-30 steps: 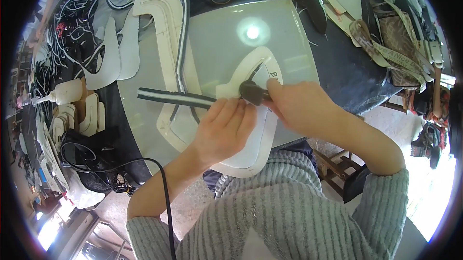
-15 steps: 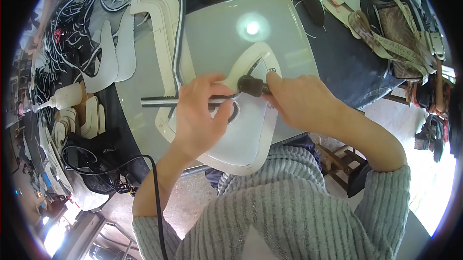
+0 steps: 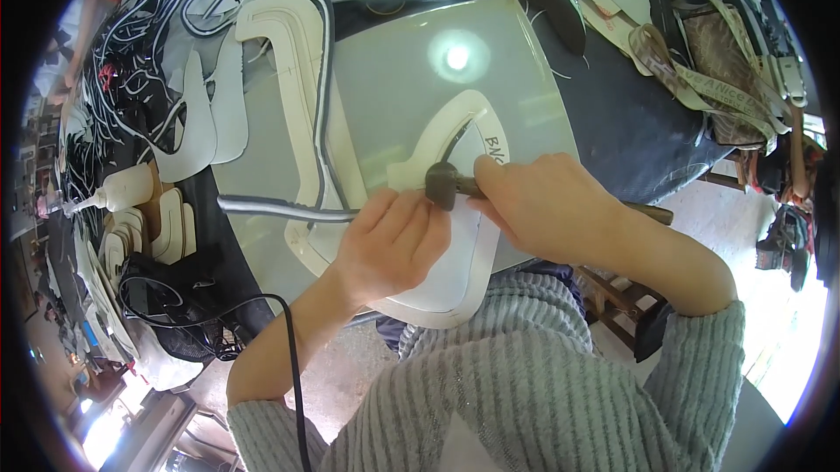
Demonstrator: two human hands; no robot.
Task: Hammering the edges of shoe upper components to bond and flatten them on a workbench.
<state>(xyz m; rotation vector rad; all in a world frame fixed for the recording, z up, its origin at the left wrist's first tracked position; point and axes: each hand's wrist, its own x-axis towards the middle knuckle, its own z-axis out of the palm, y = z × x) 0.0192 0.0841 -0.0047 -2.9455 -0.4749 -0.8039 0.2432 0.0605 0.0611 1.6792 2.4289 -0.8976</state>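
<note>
A hammer [image 3: 442,185] with a dark head and wooden handle is gripped in my right hand [image 3: 547,209], its handle running out past the wrist. The head is right at the fingertips of my left hand [image 3: 394,243]. That hand's fingers are closed over a black-and-white trim strip [image 3: 284,208], which trails out to the left. Below both hands lies a cream, curved flat pattern piece [image 3: 477,118], with a pale panel [image 3: 468,249] within its outline. A dark edging [image 3: 459,135] follows the inner curve. What lies under the left palm is hidden.
On the grey board [image 3: 411,43], a cream bracket-shaped template [image 3: 297,104] lies to the left. A white glue bottle [image 3: 127,188] and tangled trim strips [image 3: 122,96] are farther left. More cut pieces and a patterned bag [image 3: 722,61] sit at far right.
My left hand has shifted slightly right and down, its fingers closing together. The strip's loose end has swung farther left. The hammer head has tilted and moved slightly lower, along with the pattern piece.
</note>
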